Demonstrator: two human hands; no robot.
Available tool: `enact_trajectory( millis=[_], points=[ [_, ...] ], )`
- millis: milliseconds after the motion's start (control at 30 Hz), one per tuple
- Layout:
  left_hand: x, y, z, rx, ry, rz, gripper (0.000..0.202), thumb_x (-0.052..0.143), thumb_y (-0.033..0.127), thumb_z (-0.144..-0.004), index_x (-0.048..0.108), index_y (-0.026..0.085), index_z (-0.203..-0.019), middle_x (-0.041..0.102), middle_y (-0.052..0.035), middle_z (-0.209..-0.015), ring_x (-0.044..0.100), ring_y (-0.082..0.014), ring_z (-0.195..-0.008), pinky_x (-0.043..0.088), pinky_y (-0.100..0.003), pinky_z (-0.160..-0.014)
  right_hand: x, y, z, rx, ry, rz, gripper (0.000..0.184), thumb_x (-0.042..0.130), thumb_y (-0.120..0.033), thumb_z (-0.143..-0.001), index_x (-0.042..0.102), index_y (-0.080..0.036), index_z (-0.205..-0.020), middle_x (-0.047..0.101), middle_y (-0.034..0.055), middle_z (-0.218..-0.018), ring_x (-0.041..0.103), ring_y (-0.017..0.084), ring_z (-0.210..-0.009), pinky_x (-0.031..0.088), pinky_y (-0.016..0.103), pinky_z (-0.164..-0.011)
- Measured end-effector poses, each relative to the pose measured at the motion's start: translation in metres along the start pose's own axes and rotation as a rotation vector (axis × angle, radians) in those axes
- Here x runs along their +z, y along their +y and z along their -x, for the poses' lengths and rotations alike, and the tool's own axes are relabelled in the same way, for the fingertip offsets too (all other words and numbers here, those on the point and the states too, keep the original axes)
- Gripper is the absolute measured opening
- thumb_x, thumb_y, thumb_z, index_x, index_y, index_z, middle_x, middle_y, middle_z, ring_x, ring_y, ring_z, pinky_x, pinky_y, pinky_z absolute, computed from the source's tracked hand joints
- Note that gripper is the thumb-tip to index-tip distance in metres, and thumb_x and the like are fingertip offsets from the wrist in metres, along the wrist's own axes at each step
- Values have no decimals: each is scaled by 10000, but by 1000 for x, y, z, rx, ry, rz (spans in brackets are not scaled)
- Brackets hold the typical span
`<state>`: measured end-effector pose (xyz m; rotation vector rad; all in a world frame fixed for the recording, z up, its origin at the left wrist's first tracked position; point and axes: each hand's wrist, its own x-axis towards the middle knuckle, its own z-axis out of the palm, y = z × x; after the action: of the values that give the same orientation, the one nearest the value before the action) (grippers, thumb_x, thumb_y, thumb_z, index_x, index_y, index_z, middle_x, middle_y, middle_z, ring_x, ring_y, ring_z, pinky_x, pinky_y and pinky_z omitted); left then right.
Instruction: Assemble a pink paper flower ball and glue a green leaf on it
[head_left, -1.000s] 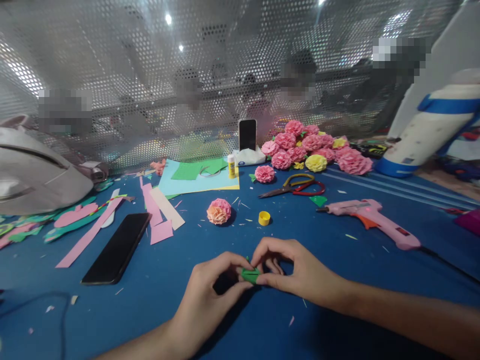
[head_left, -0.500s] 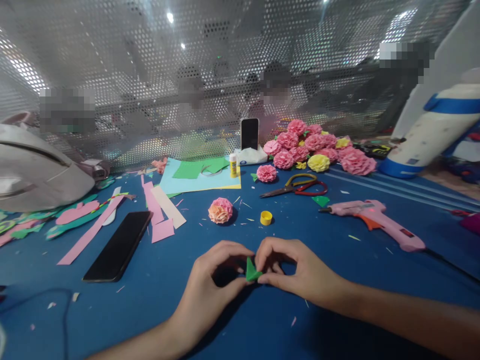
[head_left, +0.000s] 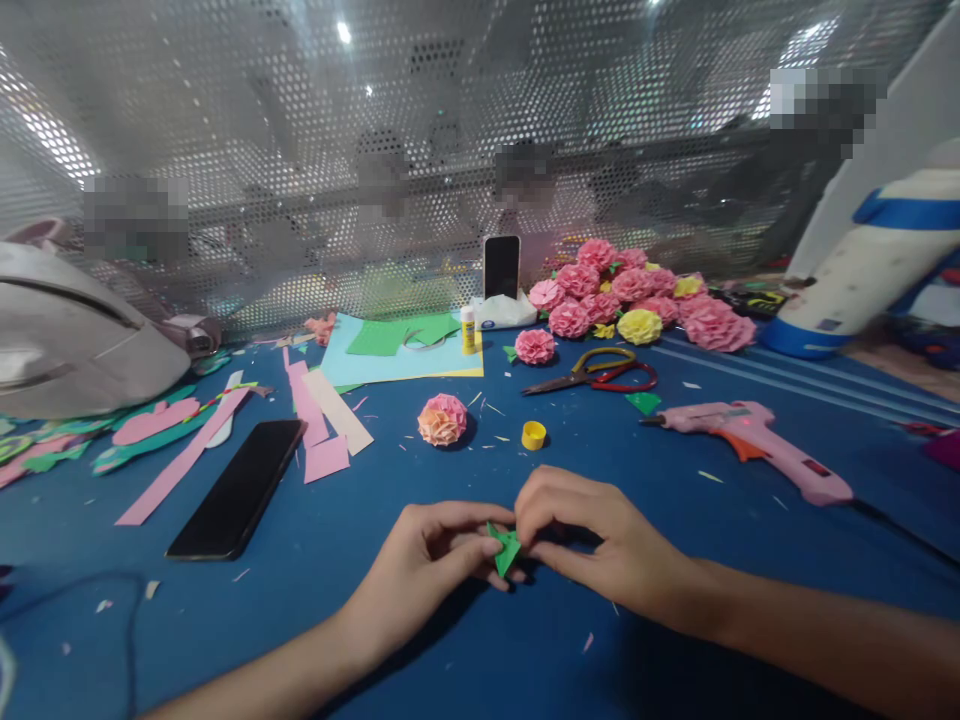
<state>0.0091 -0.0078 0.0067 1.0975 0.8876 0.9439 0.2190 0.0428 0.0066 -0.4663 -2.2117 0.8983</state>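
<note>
A small folded piece of green paper (head_left: 505,551) with pointed corners sits between my two hands, above the blue table. My left hand (head_left: 442,550) pinches it, thumb on top and fingers underneath. My right hand (head_left: 574,525) has its fingers curled in a pinch at the paper's right edge; its fingertips are partly hidden. Just beyond my hands are a yellow glue cap (head_left: 533,435) and a pink and peach paper ball (head_left: 442,420).
To the right lie a pink glue gun (head_left: 757,440) with a cord and scissors (head_left: 589,375). A black phone (head_left: 236,490) and pink paper strips (head_left: 184,455) are on the left. Paper flowers (head_left: 600,290), a glue stick (head_left: 468,330) and green sheets (head_left: 379,338) stand farther back.
The green paper has turned and now shows several points. My left thumb has moved onto its top, with the fingers stretched beneath. My right hand has shifted slightly.
</note>
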Motion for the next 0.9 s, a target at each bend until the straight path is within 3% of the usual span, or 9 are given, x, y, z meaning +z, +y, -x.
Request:
enact_trajectory(
  millis=[267, 400, 500, 667, 900],
  points=[
    [-1, -3, -4, -6, 73, 11, 245, 823, 241, -736, 768, 126, -945, 719, -5, -646, 684, -91, -525, 554, -166, -571, -2, -4, 3, -53, -63, 117, 99, 734, -186, -871, 680, -221, -946, 592, 12, -950, 554, 138, -922, 422, 261, -813],
    [1, -4, -4, 16, 106, 58, 243, 839, 231, -717, 673, 125, -860, 705, 5, -661, 664, -88, -485, 539, -167, -509, 0, -3, 5, 0, -45, 135, 110, 761, -265, -857, 679, -219, -914, 556, -7, -863, 535, 124, -813, 405, 244, -717],
    [2, -6, -4, 39, 128, 104, 293, 864, 220, -685, 601, 142, -788, 715, -2, -719, 683, -108, -540, 568, -198, -532, 2, -3, 5, 69, -57, 101, 95, 738, -200, -859, 653, -204, -900, 551, -24, -821, 514, 94, -717, 400, 212, -650],
    [1, -5, -4, 32, 88, 95, 258, 872, 234, -678, 645, 122, -727, 734, -34, -780, 692, -109, -623, 571, -206, -627, 1, -2, 4, 129, -55, 30, 82, 666, -127, -882, 623, -197, -878, 558, -25, -838, 505, 75, -688, 415, 178, -632],
    [-1, -3, -3, -9, 78, 41, 256, 877, 285, -678, 687, 113, -696, 720, -27, -673, 675, -94, -609, 540, -178, -641, 1, -2, 3, 90, -85, 17, 104, 605, -100, -916, 601, -196, -876, 557, -12, -869, 529, 84, -744, 427, 181, -677]
  ],
)
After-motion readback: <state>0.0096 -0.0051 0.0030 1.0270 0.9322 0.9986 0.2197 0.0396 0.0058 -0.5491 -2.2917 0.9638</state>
